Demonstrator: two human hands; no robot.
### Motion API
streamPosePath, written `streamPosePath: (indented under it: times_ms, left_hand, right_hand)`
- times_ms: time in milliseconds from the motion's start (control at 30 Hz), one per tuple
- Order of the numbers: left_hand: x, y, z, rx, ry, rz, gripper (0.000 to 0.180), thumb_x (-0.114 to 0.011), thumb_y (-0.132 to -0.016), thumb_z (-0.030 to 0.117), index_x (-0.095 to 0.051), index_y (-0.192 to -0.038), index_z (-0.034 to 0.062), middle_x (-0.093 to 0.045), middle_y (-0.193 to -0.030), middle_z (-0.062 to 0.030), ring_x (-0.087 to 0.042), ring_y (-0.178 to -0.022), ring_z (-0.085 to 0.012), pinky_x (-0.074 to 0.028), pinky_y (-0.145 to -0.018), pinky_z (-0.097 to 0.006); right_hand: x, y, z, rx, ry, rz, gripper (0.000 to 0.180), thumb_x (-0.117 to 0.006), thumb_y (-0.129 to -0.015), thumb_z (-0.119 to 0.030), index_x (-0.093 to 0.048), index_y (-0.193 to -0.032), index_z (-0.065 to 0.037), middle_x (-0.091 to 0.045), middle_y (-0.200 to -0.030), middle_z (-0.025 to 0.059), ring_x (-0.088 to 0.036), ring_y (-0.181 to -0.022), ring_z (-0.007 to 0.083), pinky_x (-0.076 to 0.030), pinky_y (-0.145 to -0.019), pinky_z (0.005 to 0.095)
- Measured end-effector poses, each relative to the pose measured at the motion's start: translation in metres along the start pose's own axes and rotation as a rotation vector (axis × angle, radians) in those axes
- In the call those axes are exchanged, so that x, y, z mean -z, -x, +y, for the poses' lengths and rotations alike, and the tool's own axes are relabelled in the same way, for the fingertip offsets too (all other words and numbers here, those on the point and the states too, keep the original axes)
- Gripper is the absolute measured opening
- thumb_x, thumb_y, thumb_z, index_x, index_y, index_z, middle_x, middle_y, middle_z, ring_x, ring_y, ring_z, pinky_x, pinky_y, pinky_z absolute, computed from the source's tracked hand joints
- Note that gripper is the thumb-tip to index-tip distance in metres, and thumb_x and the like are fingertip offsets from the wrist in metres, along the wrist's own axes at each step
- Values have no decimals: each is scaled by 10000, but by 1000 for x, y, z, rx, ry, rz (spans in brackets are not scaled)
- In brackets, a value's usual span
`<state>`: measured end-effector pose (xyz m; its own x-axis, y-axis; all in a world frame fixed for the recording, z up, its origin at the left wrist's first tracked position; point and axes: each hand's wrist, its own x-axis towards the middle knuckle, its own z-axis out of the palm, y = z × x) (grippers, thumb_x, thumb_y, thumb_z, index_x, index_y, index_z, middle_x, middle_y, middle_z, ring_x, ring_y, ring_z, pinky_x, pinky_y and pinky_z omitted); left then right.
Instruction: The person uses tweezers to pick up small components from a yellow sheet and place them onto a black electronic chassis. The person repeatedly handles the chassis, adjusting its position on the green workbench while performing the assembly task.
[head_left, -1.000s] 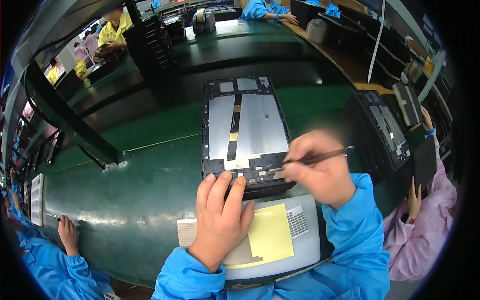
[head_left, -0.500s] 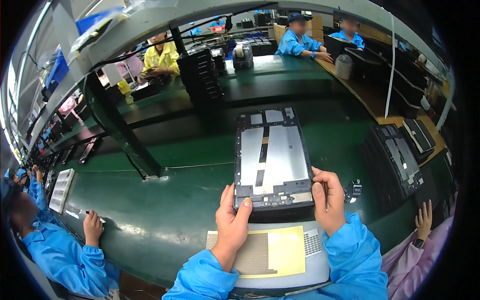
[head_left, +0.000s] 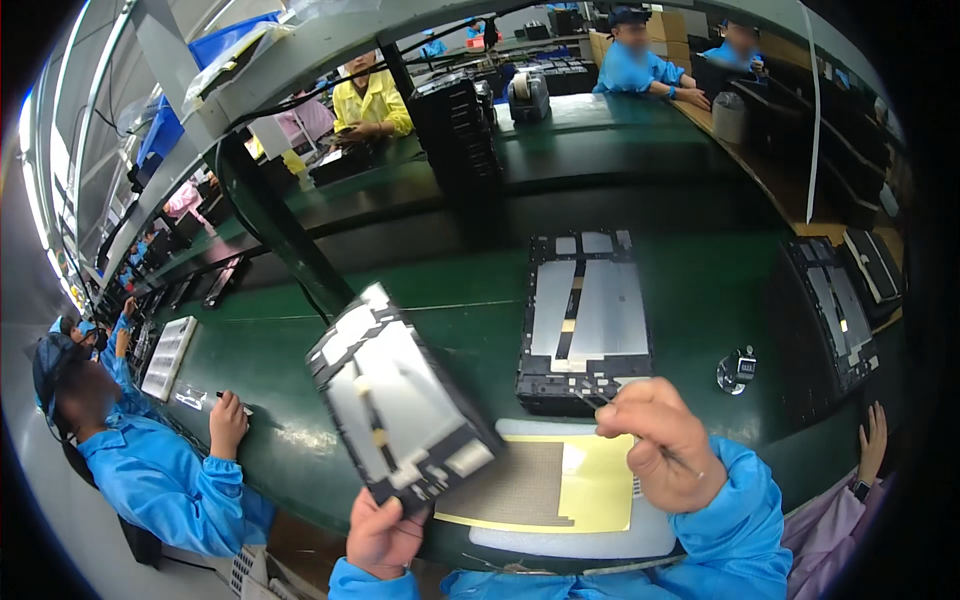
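My left hand [head_left: 384, 538] grips the lower edge of an opened tablet [head_left: 410, 385], its silvery inner side facing up. That tablet is tilted to the left and smeared by motion. In my right hand [head_left: 665, 440] a pair of tweezers [head_left: 592, 398] is pinched, tips pointing left. The tips are close to the lower edge of a stack of similar opened tablets [head_left: 610, 310] on the bench. Nearer me lies a yellow sheet [head_left: 600, 495] bearing rows of thin brownish strips [head_left: 530, 490], on a pale foam pad [head_left: 590, 543].
A small round container with a dark label [head_left: 737, 370] stands right of the stack. Another tablet stack [head_left: 835, 310] is farther right. A green post [head_left: 265, 220] rises at the left. Co-workers sit left, with one hand [head_left: 230, 425] on the green bench [head_left: 450, 330], and a hand [head_left: 873, 440] shows at right.
My left hand has lifted the top tablet off the stack and moved it left, tilting it. My right hand has left the tablet's edge and now shows tweezers. The view has shifted slightly.
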<state>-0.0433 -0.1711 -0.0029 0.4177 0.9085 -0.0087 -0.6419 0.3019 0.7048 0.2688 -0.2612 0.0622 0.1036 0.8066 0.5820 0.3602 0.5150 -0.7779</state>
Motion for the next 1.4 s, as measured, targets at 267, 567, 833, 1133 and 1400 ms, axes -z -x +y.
streamPosePath:
  times_ms: [267, 567, 833, 1133, 1400]
  left_hand:
    - [53, -28, 34, -31, -208, 523, 266, -583, -911, 95, -519, -1148, -8, -631, -1118, -102, -617, -1029, -210, -526, -860, -372]
    - [-25, -28, 21, -220, -1445, 27, 65, -605, -894, 33, -599, -868, -26, -610, -721, -63, -567, -652, -100, -453, -578, -250]
    - [-71, -76, -104, -533, -1541, -734, 213, -601, -777, 1, -550, -983, 19, -600, -844, -153, -591, -796, -341, -473, -711, -427]
    - [-72, -73, -105, -412, -1433, -589, 197, -596, -825, 16, -539, -1014, 15, -597, -828, -170, -589, -782, -363, -476, -690, -442]
    - [-66, -78, -101, -131, -1163, -484, 163, -579, -912, 4, -518, -1063, 1, -588, -863, -38, -553, -758, -71, -468, -653, -235]
  right_hand:
    - [-1, 21, 23, -343, -562, 96, 380, -490, -980, -318, -575, -948, 51, -578, -925, 128, -661, -847, 210, -565, -760, 308]
    - [-3, 54, 25, -796, -359, 81, 150, -661, -849, -31, -523, -904, -15, -614, -831, 67, -626, -785, 132, -513, -705, 260]
    - [-32, 65, 33, -904, -274, -108, 199, -704, -838, -136, -535, -877, -37, -556, -791, 66, -519, -722, 141, -434, -641, 288]
    - [-33, 63, 29, -801, -103, -201, 188, -701, -833, -141, -543, -861, -42, -568, -788, 94, -538, -717, 201, -443, -652, 323]
    - [-13, 50, 26, -661, -290, 137, 178, -694, -812, -5, -525, -867, -13, -620, -783, 99, -630, -737, 147, -509, -658, 276]
